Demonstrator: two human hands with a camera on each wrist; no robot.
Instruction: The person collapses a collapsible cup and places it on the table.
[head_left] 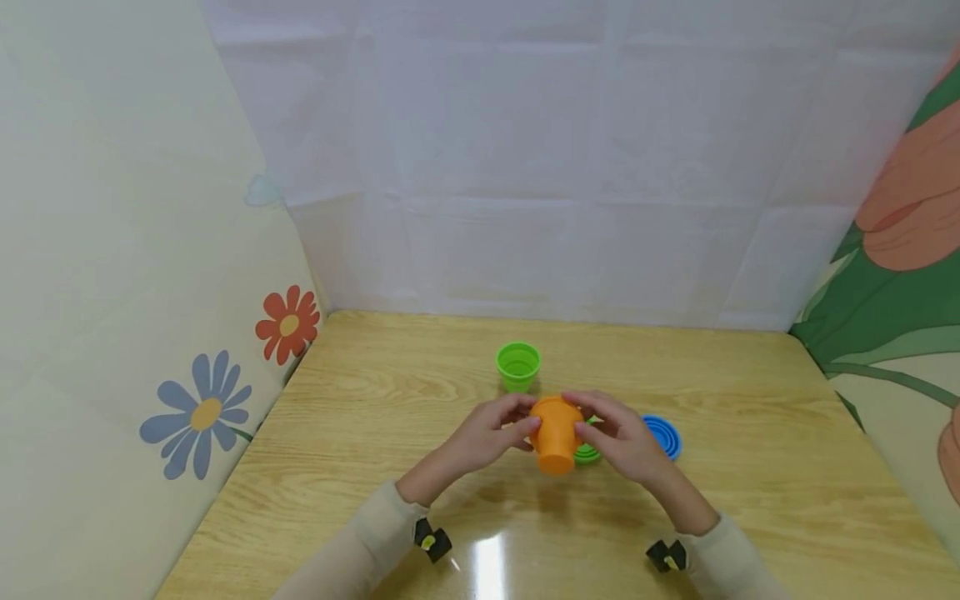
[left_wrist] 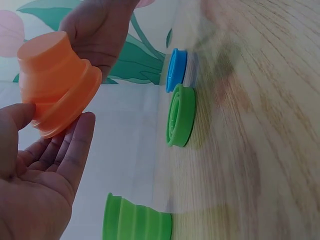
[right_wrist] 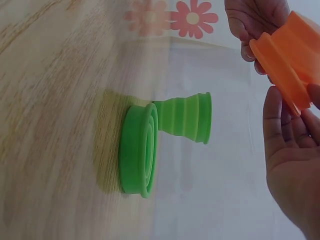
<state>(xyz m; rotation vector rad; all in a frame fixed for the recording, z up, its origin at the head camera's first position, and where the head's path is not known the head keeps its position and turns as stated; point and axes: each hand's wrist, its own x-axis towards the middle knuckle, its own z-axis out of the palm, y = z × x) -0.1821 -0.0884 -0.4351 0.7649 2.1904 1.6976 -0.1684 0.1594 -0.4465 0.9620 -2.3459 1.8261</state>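
Orange cup (head_left: 557, 433): held in the air between the two hands, clear of the wooden table (head_left: 360, 400); it sits at the left hand's 3 o'clock and the right hand's 9 o'clock.
Cup's long axis: close to a 12-to-6 line in the head view, narrow base toward the person at 6, wide end at 12; both wrist views show the base higher and the wide end tipped down.
Left hand (head_left: 487, 433): pinches the cup, thumb on its wall, fingers under the wide end.
Right hand (head_left: 622, 437): pinches the opposite side likewise; neither hand is nearer, so any turn of the cup seems to hinge on this face-to-face hold.
Standing green cup (head_left: 518, 367): at the orange cup's 11 o'clock, mouth up.
Flat green piece (left_wrist: 187, 117): at 4 o'clock in the head view, partly hidden by the orange cup.
Blue disc (head_left: 663, 438): at 3 o'clock, beyond the right hand.
Lettering: no brand, label or writing can be read on any piece.
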